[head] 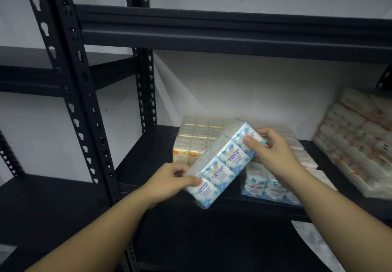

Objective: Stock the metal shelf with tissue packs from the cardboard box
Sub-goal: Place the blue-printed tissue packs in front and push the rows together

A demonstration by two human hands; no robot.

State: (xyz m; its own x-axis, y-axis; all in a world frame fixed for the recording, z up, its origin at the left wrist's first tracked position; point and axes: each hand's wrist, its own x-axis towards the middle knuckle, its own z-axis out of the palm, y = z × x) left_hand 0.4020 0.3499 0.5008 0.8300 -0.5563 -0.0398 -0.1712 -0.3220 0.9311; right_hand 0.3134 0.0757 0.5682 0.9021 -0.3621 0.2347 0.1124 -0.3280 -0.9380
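Note:
I hold a blue-and-white tissue pack [224, 161] tilted in the air, just in front of the black metal shelf [144, 157]. My left hand [169, 180] grips its lower left end, thumb on top. My right hand [273, 146] grips its upper right end. On the shelf board behind stand yellow-and-white tissue packs [195, 140]. Another blue-and-white pack [269, 184] sits at the shelf's front edge, below my right wrist. The cardboard box is out of view.
A large wrapped stack of white and orange tissue packs [356, 142] leans at the shelf's right end. Pinkish packs [303, 157] lie behind my right hand. An upper shelf beam [212, 28] runs overhead. A slotted upright post [84, 102] stands left, with another shelf unit [42, 76] beyond.

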